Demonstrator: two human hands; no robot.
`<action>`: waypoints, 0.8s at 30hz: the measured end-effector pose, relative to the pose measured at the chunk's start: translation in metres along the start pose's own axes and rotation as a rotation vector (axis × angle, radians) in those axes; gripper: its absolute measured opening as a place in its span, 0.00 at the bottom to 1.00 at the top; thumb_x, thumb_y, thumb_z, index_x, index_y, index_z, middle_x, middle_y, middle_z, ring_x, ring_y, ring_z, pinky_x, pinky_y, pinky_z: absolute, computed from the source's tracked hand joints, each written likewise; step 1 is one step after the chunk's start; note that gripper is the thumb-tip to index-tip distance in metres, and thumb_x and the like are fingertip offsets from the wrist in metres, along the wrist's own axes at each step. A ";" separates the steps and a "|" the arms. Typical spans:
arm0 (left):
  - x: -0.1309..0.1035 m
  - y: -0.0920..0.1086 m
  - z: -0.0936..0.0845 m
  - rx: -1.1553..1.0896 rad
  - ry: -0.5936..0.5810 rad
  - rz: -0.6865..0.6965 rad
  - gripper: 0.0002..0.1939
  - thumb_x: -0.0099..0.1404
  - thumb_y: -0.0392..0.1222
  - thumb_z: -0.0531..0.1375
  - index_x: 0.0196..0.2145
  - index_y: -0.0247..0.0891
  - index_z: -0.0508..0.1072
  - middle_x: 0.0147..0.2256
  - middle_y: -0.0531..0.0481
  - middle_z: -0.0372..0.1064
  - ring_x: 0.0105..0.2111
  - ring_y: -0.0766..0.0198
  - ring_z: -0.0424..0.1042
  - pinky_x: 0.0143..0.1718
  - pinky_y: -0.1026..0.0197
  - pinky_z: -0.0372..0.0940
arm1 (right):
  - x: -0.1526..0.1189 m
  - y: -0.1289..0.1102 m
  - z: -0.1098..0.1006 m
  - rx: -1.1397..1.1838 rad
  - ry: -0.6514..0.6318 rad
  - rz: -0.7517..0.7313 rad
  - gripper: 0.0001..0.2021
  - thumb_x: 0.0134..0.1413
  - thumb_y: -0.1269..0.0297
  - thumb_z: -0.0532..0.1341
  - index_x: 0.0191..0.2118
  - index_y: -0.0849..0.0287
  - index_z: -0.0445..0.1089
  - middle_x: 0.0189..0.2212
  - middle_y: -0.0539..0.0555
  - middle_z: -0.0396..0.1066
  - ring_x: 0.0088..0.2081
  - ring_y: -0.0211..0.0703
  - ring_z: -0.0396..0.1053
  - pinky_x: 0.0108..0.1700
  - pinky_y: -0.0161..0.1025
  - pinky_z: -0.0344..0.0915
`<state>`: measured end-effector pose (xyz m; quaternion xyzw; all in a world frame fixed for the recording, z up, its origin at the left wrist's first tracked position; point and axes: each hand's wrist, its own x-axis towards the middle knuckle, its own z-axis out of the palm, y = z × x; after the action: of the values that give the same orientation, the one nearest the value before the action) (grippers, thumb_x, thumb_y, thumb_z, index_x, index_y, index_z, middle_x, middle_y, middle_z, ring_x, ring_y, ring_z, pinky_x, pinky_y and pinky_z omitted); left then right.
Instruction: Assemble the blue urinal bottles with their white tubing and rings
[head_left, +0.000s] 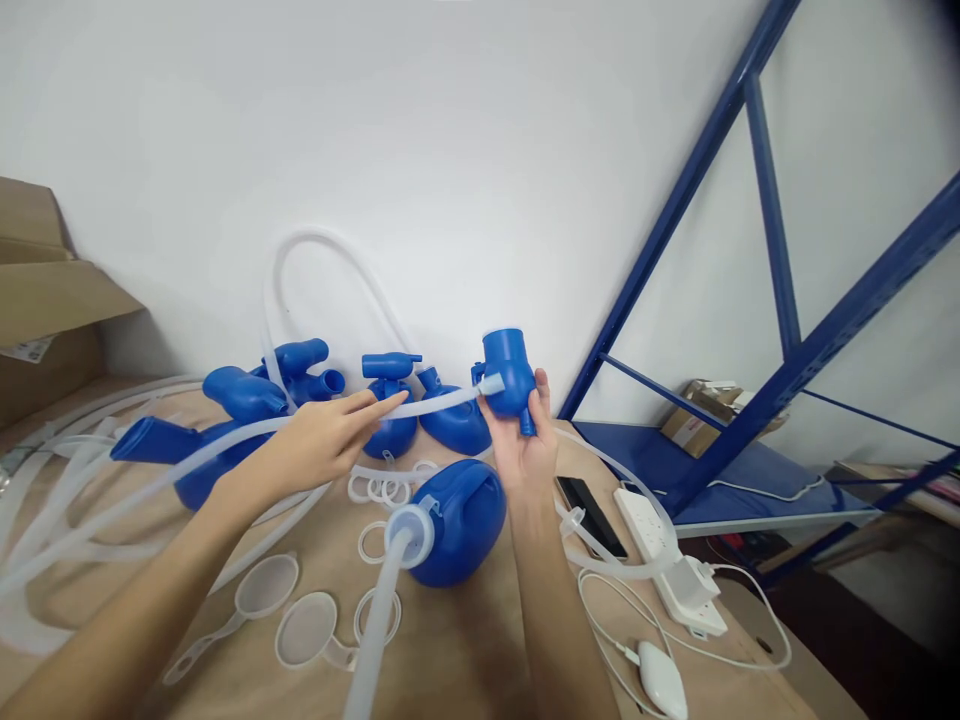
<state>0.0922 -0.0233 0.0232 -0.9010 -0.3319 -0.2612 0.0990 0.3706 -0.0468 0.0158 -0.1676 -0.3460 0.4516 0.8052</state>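
From the blue jug [469, 525] at mid-table, a heap of blue vessels [244, 395] sits at 10 o'clock, beside slack coils of clear hose [90, 470] on the table [465, 650]. Those hoses look light and springy, inclined to swing back.

Also at 10 o'clock, the left hand [330, 435] is closed loosely around the pale tube [439, 404], index finger laid along it. The tube seems flexible but fairly stiff-walled and smooth, so it may slip or kink; a pinch close behind its end should steer it best.

The jug itself lies tipped, a second tube [375, 640] running from its pale cap [409, 535] towards 7 o'clock. It looks hollow, light and apt to roll; the moulded handle is the surest hold.

At 1 o'clock, the right hand [529, 440] grips the blue fitting [506, 365] from below and the right, raised off the table, its wide mouth up. The tube's end meets its pale side port [491, 386]. The body looks like rigid, glossy plastic, light and little likely to break; cupping the round belly gives firm support, while the narrow spout below seems the weaker part to press on.
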 end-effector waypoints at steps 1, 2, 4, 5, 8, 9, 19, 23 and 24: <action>0.001 -0.002 0.002 0.010 -0.048 -0.006 0.29 0.78 0.40 0.47 0.73 0.46 0.63 0.41 0.47 0.76 0.33 0.61 0.75 0.32 0.64 0.64 | 0.000 0.001 0.001 0.007 0.007 0.008 0.20 0.58 0.59 0.68 0.56 0.40 0.72 0.54 0.47 0.80 0.63 0.54 0.74 0.69 0.68 0.64; 0.002 -0.002 0.004 0.015 -0.091 -0.011 0.28 0.79 0.43 0.47 0.73 0.49 0.62 0.40 0.48 0.77 0.33 0.60 0.76 0.31 0.64 0.63 | 0.000 0.002 0.001 0.015 0.019 0.022 0.20 0.58 0.59 0.68 0.56 0.42 0.72 0.53 0.48 0.80 0.64 0.55 0.73 0.70 0.68 0.63; 0.003 -0.003 0.003 0.011 -0.172 -0.024 0.26 0.81 0.50 0.49 0.73 0.53 0.62 0.38 0.50 0.79 0.33 0.59 0.77 0.32 0.63 0.62 | 0.002 0.005 0.000 0.034 0.062 0.061 0.15 0.56 0.58 0.68 0.50 0.48 0.75 0.51 0.51 0.81 0.65 0.56 0.72 0.71 0.66 0.63; 0.003 -0.002 0.003 0.008 -0.215 -0.035 0.26 0.81 0.53 0.50 0.73 0.55 0.63 0.36 0.50 0.80 0.32 0.58 0.78 0.31 0.63 0.61 | 0.002 0.007 0.000 0.050 0.088 0.088 0.12 0.57 0.58 0.67 0.46 0.50 0.76 0.49 0.52 0.82 0.65 0.55 0.72 0.71 0.64 0.64; 0.003 -0.001 0.003 0.014 -0.288 -0.084 0.27 0.81 0.56 0.49 0.72 0.53 0.64 0.35 0.49 0.81 0.32 0.56 0.79 0.31 0.62 0.61 | 0.002 0.015 0.003 0.136 0.148 0.172 0.09 0.59 0.55 0.67 0.41 0.51 0.77 0.46 0.50 0.83 0.62 0.50 0.74 0.69 0.57 0.68; 0.003 -0.001 0.004 0.018 -0.281 -0.081 0.27 0.81 0.54 0.48 0.72 0.51 0.64 0.40 0.47 0.81 0.35 0.55 0.79 0.32 0.61 0.62 | 0.001 0.017 0.005 0.160 0.156 0.198 0.10 0.60 0.53 0.67 0.42 0.51 0.77 0.46 0.50 0.83 0.60 0.49 0.76 0.68 0.55 0.70; 0.005 0.012 0.004 0.007 -0.259 0.067 0.32 0.77 0.38 0.48 0.75 0.56 0.57 0.38 0.51 0.74 0.30 0.62 0.71 0.28 0.62 0.54 | -0.004 0.029 0.008 0.089 0.098 0.063 0.09 0.52 0.62 0.72 0.40 0.52 0.78 0.47 0.48 0.84 0.59 0.48 0.76 0.70 0.60 0.66; 0.003 0.007 -0.001 -0.039 -0.228 0.072 0.26 0.82 0.50 0.47 0.73 0.56 0.62 0.32 0.53 0.76 0.26 0.63 0.70 0.27 0.63 0.52 | -0.002 0.024 0.008 0.110 0.151 -0.005 0.11 0.44 0.68 0.70 0.37 0.51 0.77 0.39 0.44 0.84 0.55 0.48 0.79 0.73 0.65 0.59; 0.003 0.005 -0.002 -0.034 -0.228 0.078 0.25 0.82 0.51 0.47 0.72 0.56 0.63 0.31 0.53 0.76 0.25 0.63 0.70 0.26 0.62 0.50 | -0.002 0.023 0.009 0.108 0.151 -0.010 0.11 0.43 0.69 0.70 0.37 0.51 0.77 0.38 0.44 0.83 0.54 0.48 0.79 0.73 0.66 0.58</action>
<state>0.0966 -0.0266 0.0268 -0.9386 -0.3014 -0.1587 0.0555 0.3497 -0.0370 0.0078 -0.1559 -0.2603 0.4514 0.8392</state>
